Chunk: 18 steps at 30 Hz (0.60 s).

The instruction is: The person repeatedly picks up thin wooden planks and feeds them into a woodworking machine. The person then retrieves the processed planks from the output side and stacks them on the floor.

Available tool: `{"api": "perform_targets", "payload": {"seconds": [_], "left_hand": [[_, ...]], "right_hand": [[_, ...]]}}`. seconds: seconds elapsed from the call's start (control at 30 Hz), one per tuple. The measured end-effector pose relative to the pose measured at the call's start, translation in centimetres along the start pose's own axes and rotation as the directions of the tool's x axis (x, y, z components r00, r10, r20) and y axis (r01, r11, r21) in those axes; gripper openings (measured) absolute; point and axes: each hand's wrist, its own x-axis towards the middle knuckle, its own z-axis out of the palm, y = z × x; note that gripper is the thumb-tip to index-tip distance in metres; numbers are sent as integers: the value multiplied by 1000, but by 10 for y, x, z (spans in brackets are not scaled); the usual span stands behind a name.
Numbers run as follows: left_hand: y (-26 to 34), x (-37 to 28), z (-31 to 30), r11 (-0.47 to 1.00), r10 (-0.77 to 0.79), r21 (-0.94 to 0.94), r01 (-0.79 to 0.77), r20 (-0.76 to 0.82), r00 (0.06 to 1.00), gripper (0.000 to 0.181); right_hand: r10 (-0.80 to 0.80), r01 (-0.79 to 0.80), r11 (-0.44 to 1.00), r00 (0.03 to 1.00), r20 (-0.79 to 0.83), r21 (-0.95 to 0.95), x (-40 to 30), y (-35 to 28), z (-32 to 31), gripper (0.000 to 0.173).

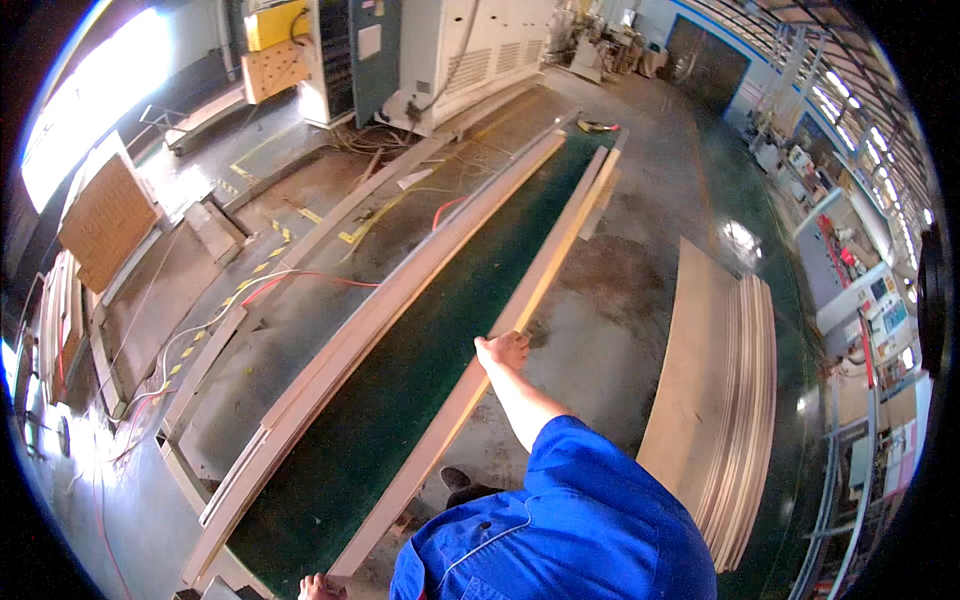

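Note:
A long narrow wooden board [442, 431] with a paler side edge lies along the near edge of a green-topped bench [360, 442]. Partway along it, my right hand [504, 349] grips the board, thumb on top and fingers over the outer side. My left hand [322, 587], partly cut off by the lower picture rim, has its fingers curled on the board's near end. Along the bench's far edge runs a stack of similar long boards [375, 322]. Between the two lies a strip of green surface.
A stack of thin wooden sheets [705, 405] stands to my right. Beyond the bench, red and white hoses [300, 271] cross the floor near a long low rail [352, 202]. A yellow-and-black handled tool [598, 127] lies at the bench's distant end. White machine cabinets [480, 52] stand farther back.

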Motion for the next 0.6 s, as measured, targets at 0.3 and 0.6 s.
{"api": "perform_targets", "payload": {"seconds": [0.3, 0.6], "left_hand": [[4, -2, 9, 1000, 9, 17, -7, -113, 994, 45], [-17, -4, 10, 913, 83, -395, -105, -72, 994, 26]], "right_hand": [[2, 16, 994, 987, -159, 110, 4, 0, 2, 70], [-5, 42, 989, 967, -253, 141, 7, 25, 7, 65]]}}
